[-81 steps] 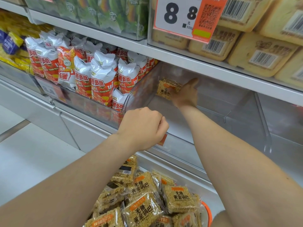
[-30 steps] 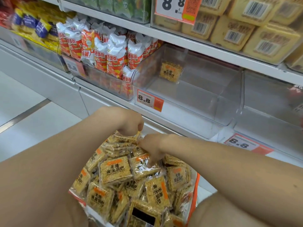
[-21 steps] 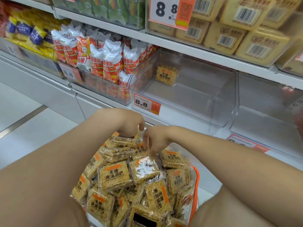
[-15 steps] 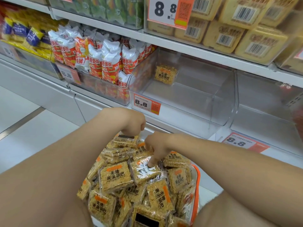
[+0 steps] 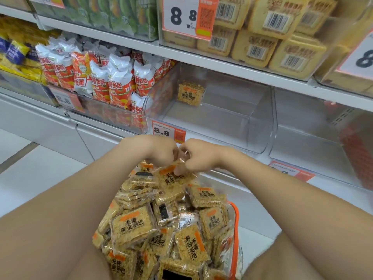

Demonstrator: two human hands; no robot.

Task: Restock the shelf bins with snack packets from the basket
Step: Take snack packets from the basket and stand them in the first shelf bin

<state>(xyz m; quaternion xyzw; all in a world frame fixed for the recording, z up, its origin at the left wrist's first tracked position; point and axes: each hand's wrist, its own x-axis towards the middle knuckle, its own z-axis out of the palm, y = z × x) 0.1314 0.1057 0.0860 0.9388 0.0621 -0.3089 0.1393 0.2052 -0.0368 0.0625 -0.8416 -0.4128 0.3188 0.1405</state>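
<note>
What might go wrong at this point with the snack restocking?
The basket is heaped above its rim, so lifting the top packet, pinched by the left hand and right hand, may tip neighbouring packets onto the floor. Pulling the thin wrapper between both hands might also tear it.
</note>
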